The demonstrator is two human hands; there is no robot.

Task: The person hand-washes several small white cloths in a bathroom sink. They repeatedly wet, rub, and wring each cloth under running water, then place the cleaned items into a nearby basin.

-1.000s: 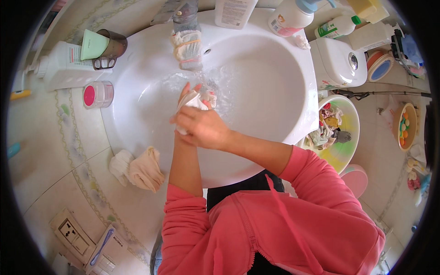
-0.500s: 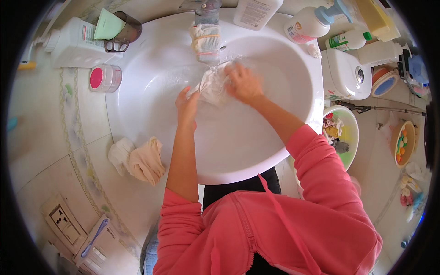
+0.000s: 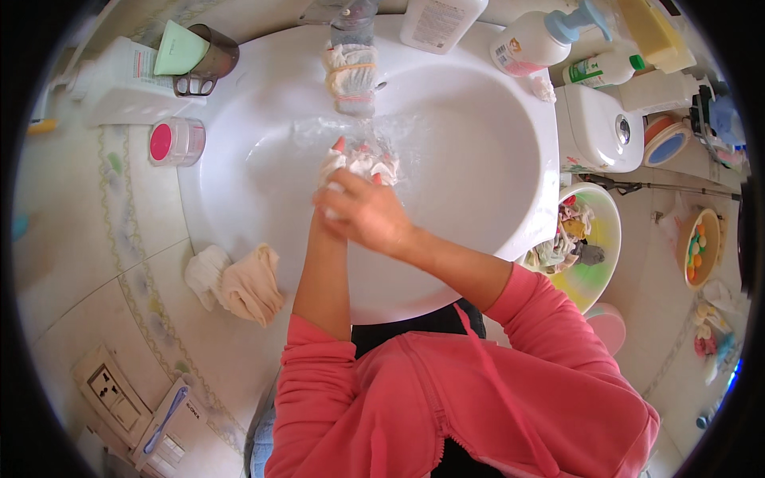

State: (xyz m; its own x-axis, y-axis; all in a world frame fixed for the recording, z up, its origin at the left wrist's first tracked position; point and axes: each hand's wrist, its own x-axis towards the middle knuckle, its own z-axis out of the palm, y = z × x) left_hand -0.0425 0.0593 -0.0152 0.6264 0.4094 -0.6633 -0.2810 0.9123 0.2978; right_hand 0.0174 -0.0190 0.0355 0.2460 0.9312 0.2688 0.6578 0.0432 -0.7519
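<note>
A wet white cloth (image 3: 374, 165) is bunched in the basin below the faucet (image 3: 352, 76), with water splashing around it. My left hand (image 3: 339, 144) is in the cloth; a fingertip pokes out beside the folds and most of the hand is hidden. Across it lies my right hand (image 3: 370, 213), its fingers curled over part of the cloth at the left palm and wrist. Fabric wrapped with bands covers the faucet's spout. Both hands work inside the white washbasin (image 3: 470, 199).
Folded beige cloth (image 3: 252, 285) and white cloth (image 3: 209, 275) hang at the basin's left. A pink-lidded jar (image 3: 177, 142), a cup (image 3: 209, 62) and a white bottle (image 3: 442, 24) stand around the rim. At right are a pump bottle (image 3: 530, 44) and a laundry-filled tub (image 3: 603, 263).
My right hand has moved left and nearer, from beside the cloth to over my left hand. The cloth has gone from spread out under the faucet to bunched up.
</note>
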